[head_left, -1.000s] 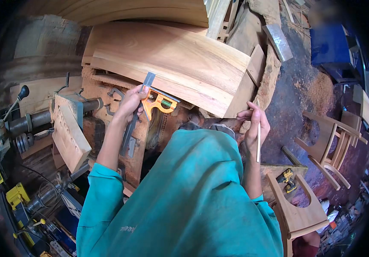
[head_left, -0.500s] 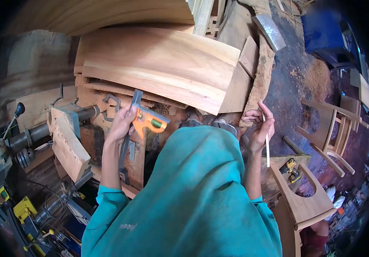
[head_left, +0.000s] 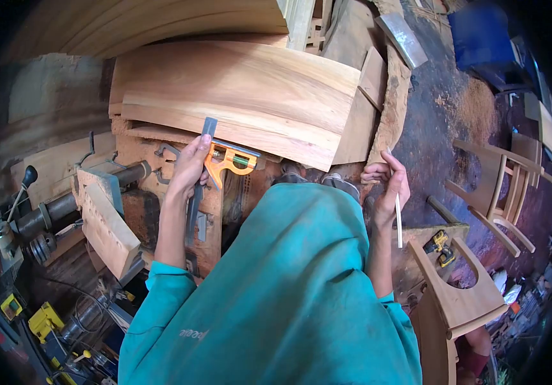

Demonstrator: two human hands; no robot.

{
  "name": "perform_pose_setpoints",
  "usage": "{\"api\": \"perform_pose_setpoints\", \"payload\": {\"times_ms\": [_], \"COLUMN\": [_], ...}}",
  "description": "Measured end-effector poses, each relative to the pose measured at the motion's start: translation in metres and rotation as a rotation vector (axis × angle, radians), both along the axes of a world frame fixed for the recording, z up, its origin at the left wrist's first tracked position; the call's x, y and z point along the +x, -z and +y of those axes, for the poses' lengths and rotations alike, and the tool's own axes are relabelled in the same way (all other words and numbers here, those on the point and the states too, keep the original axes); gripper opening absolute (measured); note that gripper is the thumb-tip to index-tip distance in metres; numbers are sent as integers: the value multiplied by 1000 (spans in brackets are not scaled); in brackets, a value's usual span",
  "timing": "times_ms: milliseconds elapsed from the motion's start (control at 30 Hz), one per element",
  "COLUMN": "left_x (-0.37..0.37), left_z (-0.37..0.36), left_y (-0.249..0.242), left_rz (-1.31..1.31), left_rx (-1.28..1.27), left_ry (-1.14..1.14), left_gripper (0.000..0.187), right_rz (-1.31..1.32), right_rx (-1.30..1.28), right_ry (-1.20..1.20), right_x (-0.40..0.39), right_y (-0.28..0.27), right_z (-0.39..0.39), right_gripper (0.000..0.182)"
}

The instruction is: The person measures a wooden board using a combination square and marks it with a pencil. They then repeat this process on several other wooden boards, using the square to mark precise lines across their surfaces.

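Observation:
My left hand (head_left: 191,163) is closed around the blade of a combination square. The orange head of the combination square (head_left: 232,160), with a green vial in it, faces right, and the dark blade's upper end overlaps the near edge of a wide wooden panel (head_left: 237,96). On the right, my right hand (head_left: 388,183) is closed on a thin pale stick (head_left: 399,224) that points down past the wrist. That hand is off the panel's right end, near a long rough-edged board (head_left: 390,115).
A metal vise or clamp with a wooden block (head_left: 106,231) stands at left. A yellow drill (head_left: 439,247) lies by a cut wooden chair part (head_left: 465,301) at right. Further right is a wooden chair frame (head_left: 497,192). Sawdust (head_left: 478,109) covers the floor near a blue box (head_left: 484,38).
The combination square has moved slightly up and right in my left hand, its head now turned more level. My right hand keeps the stick and has barely moved.

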State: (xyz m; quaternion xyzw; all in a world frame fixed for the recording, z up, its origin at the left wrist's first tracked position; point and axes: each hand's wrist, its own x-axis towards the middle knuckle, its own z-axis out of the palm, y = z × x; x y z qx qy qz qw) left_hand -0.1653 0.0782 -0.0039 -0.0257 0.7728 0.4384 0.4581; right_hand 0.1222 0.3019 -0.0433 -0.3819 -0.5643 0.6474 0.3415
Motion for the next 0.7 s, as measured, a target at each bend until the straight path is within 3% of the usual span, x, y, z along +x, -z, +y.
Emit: {"api": "perform_pose_setpoints", "payload": {"times_ms": [167, 233, 367, 567, 633, 700], "left_x": [-2, -3, -6, -3, -1, -3], "left_z": [3, 2, 6, 8, 9, 8], "left_y": [-1, 2, 0, -5, -7, -7], "left_rz": [44, -90, -116, -57, -47, -29], "left_rx": [-18, 56, 37, 24, 15, -17], "left_ry": [40, -38, -30, 18, -4, 27], "left_gripper": [38, 37, 38, 41, 40, 38], "right_rz": [-5, 1, -18, 157, 163, 130], "right_rx": [-23, -14, -12, 0, 91, 93], "right_ry": [-4, -7, -36, -125, -201, -356], "right_x": [-6, -9, -11, -21, -37, -62], "right_y": [1, 1, 0, 1, -12, -27], "right_z": [1, 1, 2, 5, 9, 20], "right_gripper": [53, 52, 54, 59, 53, 24]}}
